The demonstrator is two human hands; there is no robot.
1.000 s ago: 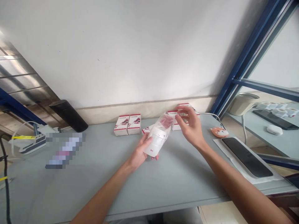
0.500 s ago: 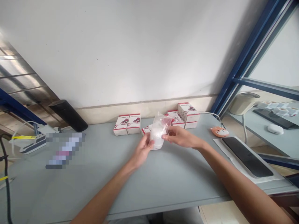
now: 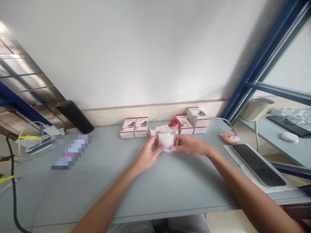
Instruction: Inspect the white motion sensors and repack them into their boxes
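A clear plastic bag (image 3: 167, 139) holding a round white object sits between my hands, in front of the red-and-white cardboard boxes. My left hand (image 3: 147, 154) grips its left side, and the fingers of my right hand (image 3: 191, 145) press on its right side. The bag's contents are partly hidden by my fingers and the crumpled plastic. Two upright boxes (image 3: 134, 127) stand to the left, and an opened box (image 3: 184, 123) with another box (image 3: 197, 116) on top of a lower one stands to the right.
The boxes stand along the wall at the back of the grey-blue desk (image 3: 60, 191). To the right lie a fox-shaped orange item (image 3: 229, 138) and a black slab on a white sheet (image 3: 258, 165). To the left are a black cylinder (image 3: 74, 117), a pixelated object (image 3: 70, 152) and a power strip (image 3: 39, 145).
The bag has come down from a tilted, raised position and is now lower and more upright. My right hand has moved in against it, and the view has shifted slightly.
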